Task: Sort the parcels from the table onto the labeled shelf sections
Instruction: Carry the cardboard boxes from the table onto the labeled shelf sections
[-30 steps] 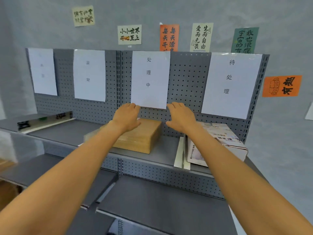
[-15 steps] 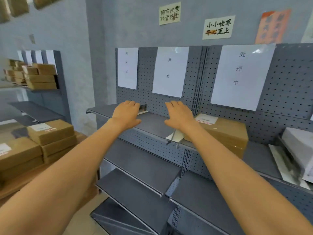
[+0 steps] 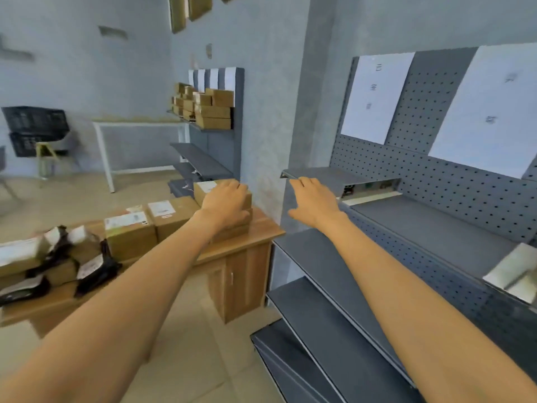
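Brown cardboard parcels with white labels lie on a wooden table at the left, beside dark plastic mail bags. My left hand hovers with relaxed fingers in front of the stacked box at the table's right end; contact cannot be told. My right hand is stretched out with straight fingers, empty, in front of the left end of the grey shelf. White paper section labels hang on the pegboard above that shelf.
Lower grey shelves step out toward me at the right. A second shelf unit with several stacked boxes stands against the far wall. A white table frame, a chair and black crates stand at the back left. The floor is tiled.
The view has swung left, away from the shelf toward the table of parcels. Both empty hands moved with it; the left one now hangs over the table's right-end box.
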